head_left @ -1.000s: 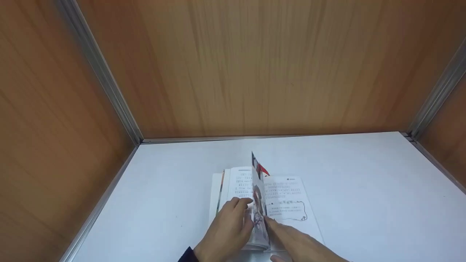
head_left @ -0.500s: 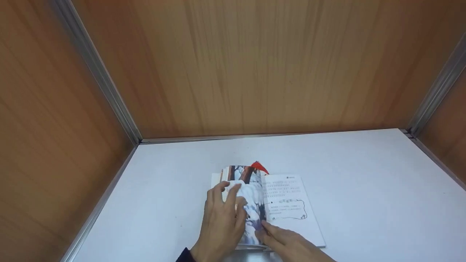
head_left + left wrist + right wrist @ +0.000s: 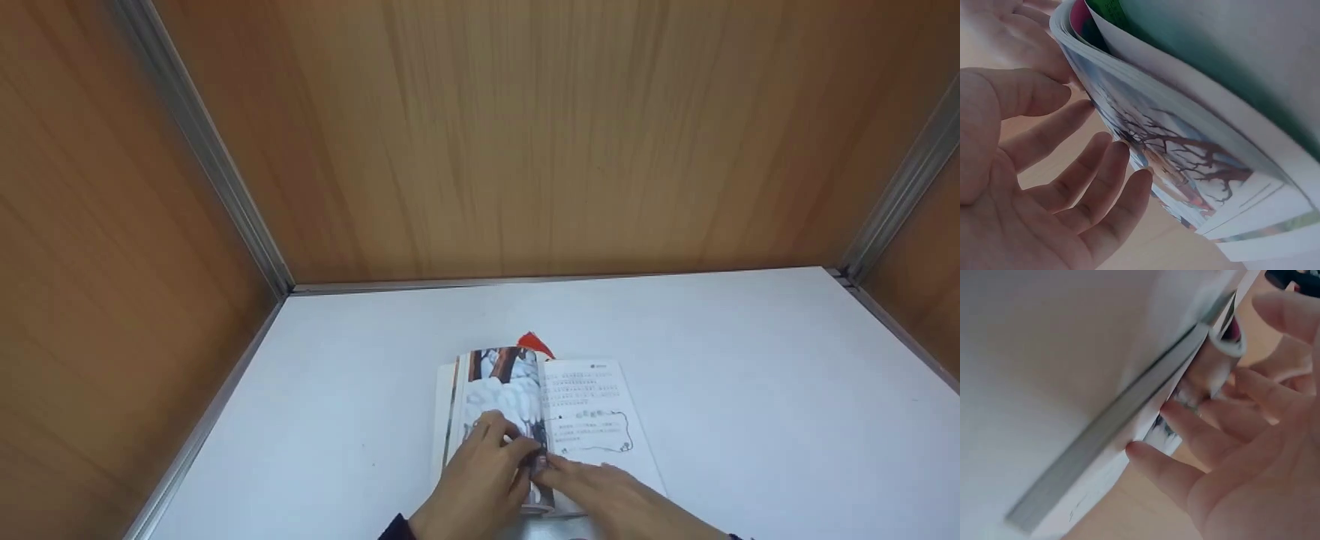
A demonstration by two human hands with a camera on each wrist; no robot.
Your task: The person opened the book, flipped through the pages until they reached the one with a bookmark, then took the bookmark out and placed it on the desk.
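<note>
An open book [image 3: 592,412] lies flat on the white table [image 3: 750,390], near the front middle. Its left page [image 3: 502,394] is a snowy tree picture and its right page is printed text. A red corner [image 3: 534,343] sticks out behind the top edge. My left hand [image 3: 487,472] rests on the lower part of the picture page by the gutter. In the left wrist view its fingers [image 3: 1100,180] are relaxed, their tips touching the picture page [image 3: 1185,163]. My right hand [image 3: 592,484] lies on the lower text page. Its fingertips [image 3: 1185,422] touch the page edges [image 3: 1129,405].
Wood-panel walls enclose the table at the back [image 3: 525,150], left [image 3: 90,300] and right [image 3: 922,285], joined by metal corner strips [image 3: 217,172]. The bare white tabletop stretches to both sides of the book and behind it.
The page that stood upright at the gutter now lies flat on the left. My left hand smoothed it, then drew back to the lower gutter. My right hand barely moved.
</note>
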